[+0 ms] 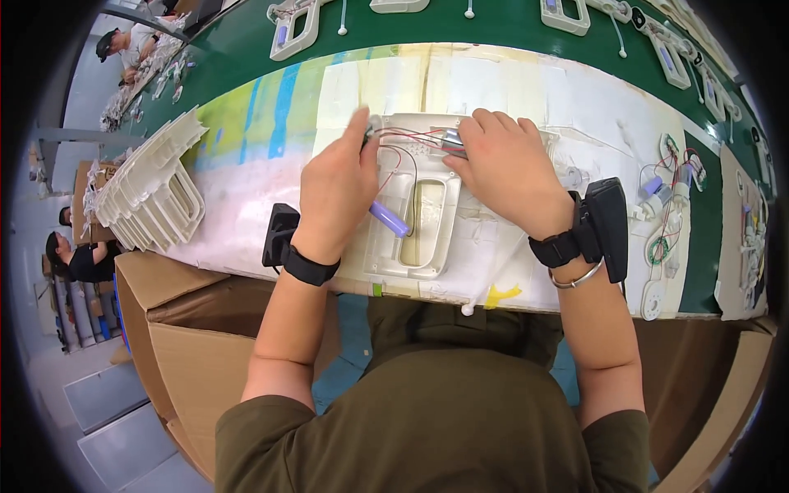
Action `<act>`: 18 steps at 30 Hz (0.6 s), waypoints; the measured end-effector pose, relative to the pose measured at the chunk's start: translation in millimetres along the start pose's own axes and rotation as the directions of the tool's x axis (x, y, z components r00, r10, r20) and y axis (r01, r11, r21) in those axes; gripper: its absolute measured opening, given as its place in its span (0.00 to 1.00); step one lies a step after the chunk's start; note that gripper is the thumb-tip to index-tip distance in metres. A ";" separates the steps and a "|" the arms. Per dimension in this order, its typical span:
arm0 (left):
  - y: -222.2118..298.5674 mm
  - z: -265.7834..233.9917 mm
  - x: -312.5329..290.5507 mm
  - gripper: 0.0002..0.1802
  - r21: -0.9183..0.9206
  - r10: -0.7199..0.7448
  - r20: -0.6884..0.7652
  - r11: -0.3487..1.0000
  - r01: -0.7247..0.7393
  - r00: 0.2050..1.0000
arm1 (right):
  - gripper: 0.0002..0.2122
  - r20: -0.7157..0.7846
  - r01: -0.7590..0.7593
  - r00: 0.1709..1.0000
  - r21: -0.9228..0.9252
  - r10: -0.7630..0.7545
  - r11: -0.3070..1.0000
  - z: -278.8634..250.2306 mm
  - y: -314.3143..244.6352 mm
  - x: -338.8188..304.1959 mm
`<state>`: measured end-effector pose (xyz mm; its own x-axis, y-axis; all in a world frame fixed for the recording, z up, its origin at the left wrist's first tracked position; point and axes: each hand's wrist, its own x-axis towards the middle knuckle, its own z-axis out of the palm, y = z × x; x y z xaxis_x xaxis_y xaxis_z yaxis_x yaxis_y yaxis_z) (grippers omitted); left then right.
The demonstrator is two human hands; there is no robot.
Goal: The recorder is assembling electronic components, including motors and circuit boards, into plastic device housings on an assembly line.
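Note:
A white plastic housing half (372, 256) with a rectangular handle opening lies on the covered table before me. Over its left far edge, my left hand (339, 185) pinches a small greyish wired part (373, 129) between thumb and forefinger. My right hand (511, 168) is closed around a silver cylinder (451, 141), which looks like a small motor, at the housing's far right. Red and dark wires (411, 133) stretch between the two hands. A purple cylindrical battery (389, 219) rests slantwise on the housing's left side, beside the handle opening. The right fingertips partly hide the cylinder.
Stacked white housing halves (156, 193) stand at the left. Wired assemblies (662, 197) with purple cylinders lie at the right. Along the far green surface (427, 25) sit several white handled units (297, 33). Cardboard boxes (205, 353) flank me below the table; people (136, 45) work far left.

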<state>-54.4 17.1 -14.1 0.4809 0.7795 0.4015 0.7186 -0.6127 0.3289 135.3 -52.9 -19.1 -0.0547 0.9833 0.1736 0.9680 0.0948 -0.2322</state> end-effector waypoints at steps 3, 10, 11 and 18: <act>-3.4 7.4 -5.7 0.19 0.015 0.037 -0.019 0.999 -0.037 0.999 | 0.12 -0.068 -0.005 0.998 -0.012 0.004 1.000 4.2 0.1 -2.1; -1.2 13.9 -5.0 0.20 -0.067 -0.055 -0.065 0.996 0.051 0.996 | 0.12 -0.156 -0.011 0.988 -0.013 0.009 1.000 8.7 -1.4 -4.2; -0.6 15.0 -4.7 0.22 -0.044 -0.085 -0.021 0.995 0.084 0.996 | 0.12 -0.156 -0.014 0.988 -0.010 0.012 1.000 9.6 -1.8 -4.6; 2.3 9.8 -14.0 0.24 0.103 0.009 0.130 0.994 -0.023 0.991 | 0.11 -0.227 0.001 0.974 0.000 -0.001 1.000 13.1 0.3 -6.8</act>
<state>-54.5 6.1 -27.4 0.5488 0.7842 0.2896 0.7556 -0.6135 0.2295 132.7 -57.5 -32.9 0.0017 0.9222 0.3868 0.9679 0.0957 -0.2325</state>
